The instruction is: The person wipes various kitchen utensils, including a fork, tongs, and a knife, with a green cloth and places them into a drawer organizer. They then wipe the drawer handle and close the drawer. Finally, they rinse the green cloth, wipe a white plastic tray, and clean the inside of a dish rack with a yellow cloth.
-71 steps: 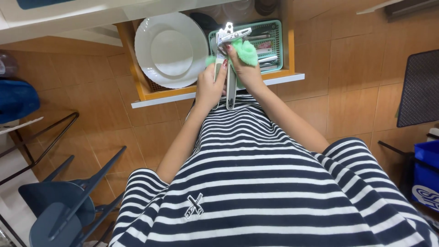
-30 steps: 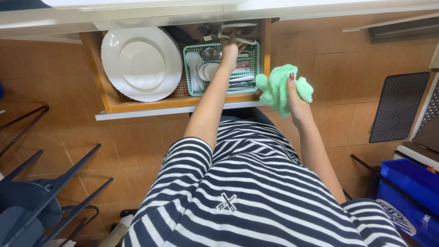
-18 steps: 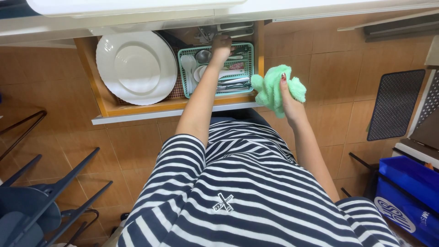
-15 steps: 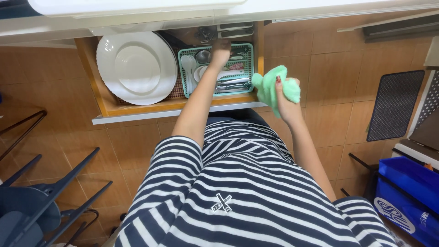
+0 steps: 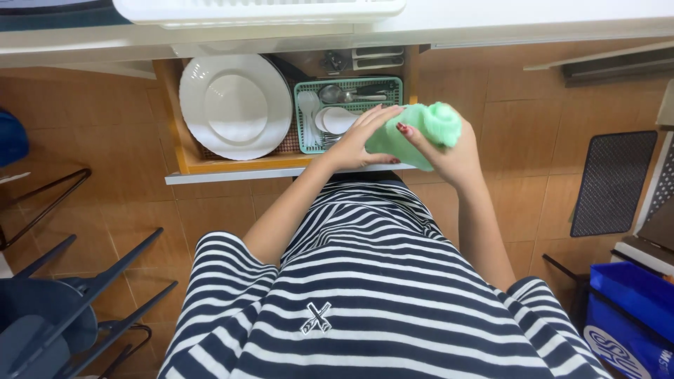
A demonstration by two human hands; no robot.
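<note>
My right hand (image 5: 449, 151) grips a bunched light green cloth (image 5: 421, 130) in front of the open wooden drawer (image 5: 184, 151). My left hand (image 5: 361, 137) lies flat against the left side of that cloth, fingers straight and together, holding nothing else. Behind both hands a green plastic cutlery basket (image 5: 302, 116) sits in the drawer with spoons and other utensils in it. A stack of white plates (image 5: 235, 105) fills the drawer's left half.
A white countertop edge (image 5: 491, 17) runs along the top, with a white dish rack (image 5: 260, 8) on it. Dark chair legs (image 5: 84, 288) stand at lower left. A blue crate (image 5: 628, 309) and a black mesh panel (image 5: 611, 182) are at right.
My left hand has come back out of the cutlery basket and now presses on the cloth. The right hand brought the cloth left, over the drawer's front edge.
</note>
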